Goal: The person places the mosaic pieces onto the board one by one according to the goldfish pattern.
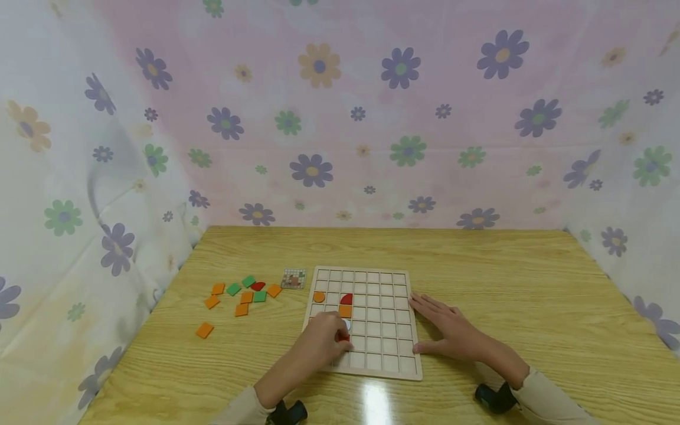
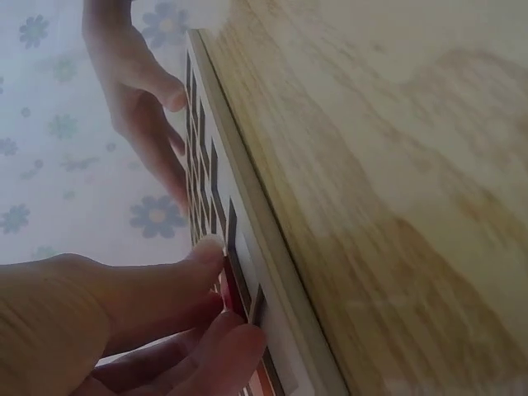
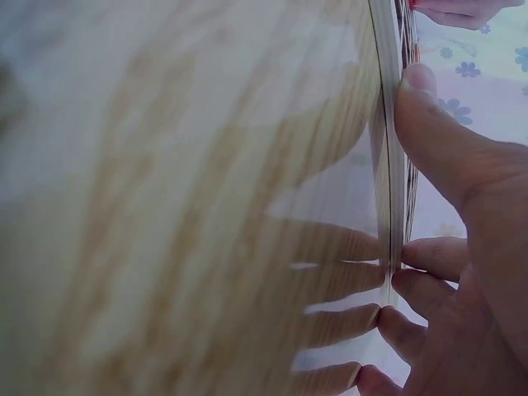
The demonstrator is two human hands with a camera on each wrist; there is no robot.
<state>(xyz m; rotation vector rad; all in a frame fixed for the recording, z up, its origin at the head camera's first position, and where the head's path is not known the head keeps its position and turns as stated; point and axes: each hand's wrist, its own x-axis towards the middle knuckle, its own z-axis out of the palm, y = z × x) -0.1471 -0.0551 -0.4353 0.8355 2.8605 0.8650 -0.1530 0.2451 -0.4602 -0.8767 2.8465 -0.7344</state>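
A wooden grid board [image 1: 390,330] lies on the table, several tiles set in its left columns. Over its lower left part, my left hand [image 1: 321,336] pinches a red tile [image 2: 230,289] between thumb and fingers, low against a cell; its exact shape is hidden. My right hand [image 1: 451,330] has its fingers spread and touches the board's right edge with thumb and fingertips. An orange round tile [image 1: 319,297], a red quarter-circle tile [image 1: 347,299] and an orange square tile [image 1: 346,311] sit in cells. A white piece [image 1: 347,324] is partly covered by the left hand.
Left of the board lie loose orange tiles [image 1: 241,310], green tiles [image 1: 234,289] and a red tile [image 1: 258,286]. A small pattern card [image 1: 294,278] lies beside the board's upper left corner. A flowered cloth [image 1: 366,130] hangs around the wooden table [image 1: 478,265].
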